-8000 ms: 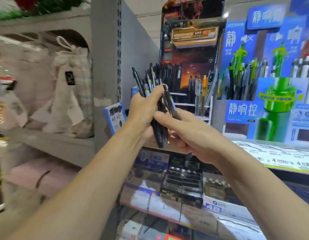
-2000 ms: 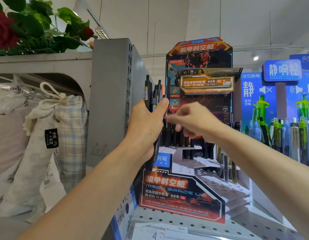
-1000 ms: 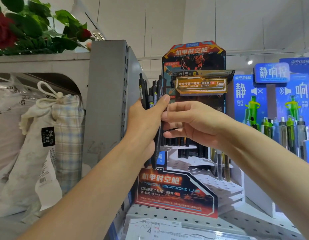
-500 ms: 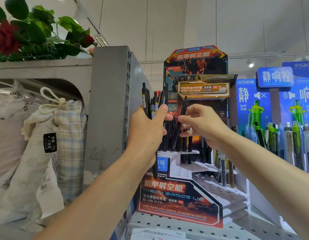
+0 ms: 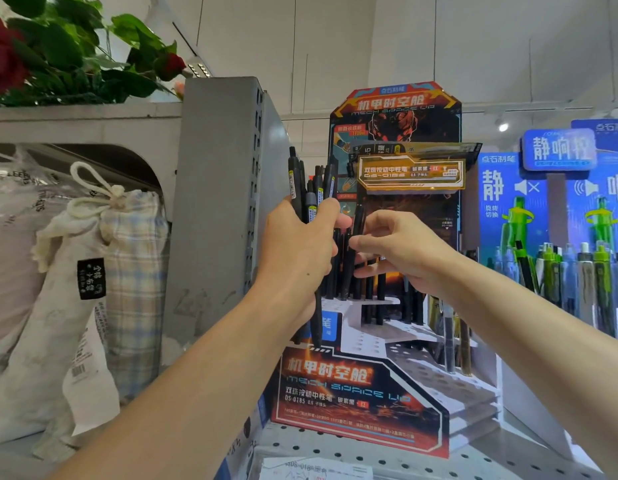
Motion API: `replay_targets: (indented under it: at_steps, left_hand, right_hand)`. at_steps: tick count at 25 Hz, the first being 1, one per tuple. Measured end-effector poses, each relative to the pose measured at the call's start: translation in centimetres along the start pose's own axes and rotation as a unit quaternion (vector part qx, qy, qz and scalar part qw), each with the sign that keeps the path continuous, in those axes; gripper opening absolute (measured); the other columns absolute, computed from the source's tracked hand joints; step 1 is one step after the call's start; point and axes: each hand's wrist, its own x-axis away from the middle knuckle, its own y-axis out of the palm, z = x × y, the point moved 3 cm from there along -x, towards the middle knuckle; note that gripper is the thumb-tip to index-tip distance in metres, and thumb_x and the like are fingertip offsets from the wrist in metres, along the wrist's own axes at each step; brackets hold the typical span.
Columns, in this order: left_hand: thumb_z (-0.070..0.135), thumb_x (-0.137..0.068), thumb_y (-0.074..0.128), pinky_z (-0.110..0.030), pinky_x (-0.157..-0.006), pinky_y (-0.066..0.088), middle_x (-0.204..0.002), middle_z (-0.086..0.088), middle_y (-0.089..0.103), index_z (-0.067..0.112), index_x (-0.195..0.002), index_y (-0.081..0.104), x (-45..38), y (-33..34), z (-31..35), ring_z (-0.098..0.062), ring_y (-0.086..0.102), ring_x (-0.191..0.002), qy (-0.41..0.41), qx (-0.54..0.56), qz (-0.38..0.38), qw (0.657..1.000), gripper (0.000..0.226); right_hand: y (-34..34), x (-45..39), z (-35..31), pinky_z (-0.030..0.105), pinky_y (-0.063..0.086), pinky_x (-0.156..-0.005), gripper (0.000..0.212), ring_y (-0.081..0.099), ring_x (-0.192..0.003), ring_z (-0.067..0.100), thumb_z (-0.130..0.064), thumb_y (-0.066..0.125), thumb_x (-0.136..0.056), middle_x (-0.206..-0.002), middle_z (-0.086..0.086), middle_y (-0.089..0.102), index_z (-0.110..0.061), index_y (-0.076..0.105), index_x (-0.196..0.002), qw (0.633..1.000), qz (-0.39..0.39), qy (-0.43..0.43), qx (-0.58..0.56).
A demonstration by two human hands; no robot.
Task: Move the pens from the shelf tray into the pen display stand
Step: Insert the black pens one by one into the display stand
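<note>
My left hand (image 5: 297,247) grips a bundle of several black pens (image 5: 309,192) upright, their clips sticking up above my fingers. Just to its right, my right hand (image 5: 397,251) pinches one black pen (image 5: 356,230) between thumb and fingers, nearly upright over the back rows. The pen display stand (image 5: 383,386) is a stepped white pegged rack with a dark orange-lettered front panel and a tall header card. Several black pens (image 5: 377,296) stand in its top steps; the lower steps show bare holes. The shelf tray is out of view.
A grey shelf upright (image 5: 221,209) rises close on the left of the stand. Cloth drawstring bags (image 5: 103,271) fill the left shelf under red artificial roses (image 5: 9,60). A blue display with green and grey pens (image 5: 577,278) stands at the right.
My right hand went to the bundle in my left hand, drew one pen out, and now holds it lower and closer to the stand's back rows. The view has tilted up since eight seconds ago.
</note>
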Motion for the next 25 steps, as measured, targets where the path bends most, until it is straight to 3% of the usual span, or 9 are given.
replay_targets:
  at_steps: [2,5,8,12,18,25]
  left_hand:
    - [0.030,-0.098,0.059,-0.021,-0.043,0.040,-0.061,-0.006,0.058,0.013,-0.091,0.074,0.0,0.0,0.1,-0.012,0.045,-0.051,0.003,0.003,-0.009,1.000,0.024]
    - [0.031,-0.098,0.061,-0.021,-0.046,0.043,-0.081,-0.016,0.071,0.015,-0.091,0.075,0.0,0.1,0.1,-0.008,0.049,-0.051,0.009,-0.002,-0.018,1.000,0.022]
    - [0.028,-0.097,0.063,-0.017,-0.045,0.043,-0.085,0.000,0.077,0.013,-0.100,0.073,-0.1,0.1,0.2,-0.002,0.051,-0.050,0.017,0.009,-0.019,1.000,0.019]
    - [0.027,-0.097,0.064,-0.017,-0.047,0.045,-0.088,0.004,0.078,0.012,-0.100,0.073,0.0,0.1,0.5,-0.004,0.053,-0.055,0.017,0.012,-0.022,1.000,0.018]
    - [0.027,-0.099,0.061,-0.024,-0.052,0.046,-0.092,-0.005,0.077,0.016,-0.088,0.072,0.2,0.1,0.8,-0.011,0.054,-0.061,0.003,0.020,-0.023,1.000,0.019]
    - [0.025,-0.098,0.063,-0.021,-0.048,0.045,-0.089,0.000,0.078,0.020,-0.089,0.068,0.2,0.1,1.2,-0.009,0.053,-0.058,0.009,0.029,-0.023,0.999,0.012]
  right_hand:
    - [0.1,0.0,0.3,0.043,0.065,-0.068,0.011,0.072,-0.062,0.016,-0.001,0.072,-0.090,-0.065,-0.001,0.069,-0.006,0.062,-0.090,1.000,-0.014,0.005,0.006]
    - [0.6,0.1,0.9,0.042,0.064,-0.068,0.013,0.071,-0.063,0.018,-0.001,0.075,-0.088,-0.068,0.007,0.068,-0.004,0.062,-0.087,0.999,-0.031,0.011,0.026]
    - [1.0,0.2,1.6,0.033,0.062,-0.060,0.016,0.072,-0.063,0.018,-0.007,0.078,-0.086,-0.072,0.011,0.070,0.001,0.066,-0.093,0.996,-0.039,0.022,0.072]
    - [0.8,0.0,1.5,0.022,0.053,-0.049,0.020,0.068,-0.056,0.010,-0.014,0.082,-0.083,-0.071,0.005,0.075,0.000,0.068,-0.089,0.989,-0.037,0.024,0.144]
    - [1.0,-0.2,1.1,0.037,0.064,-0.061,0.019,0.072,-0.064,0.020,-0.008,0.078,-0.086,-0.074,0.013,0.073,0.004,0.064,-0.092,0.990,-0.037,0.006,0.134]
    - [1.4,0.3,0.9,0.040,0.064,-0.063,0.017,0.076,-0.066,0.023,-0.012,0.075,-0.089,-0.075,0.014,0.074,-0.003,0.061,-0.089,0.985,-0.056,0.049,0.154]
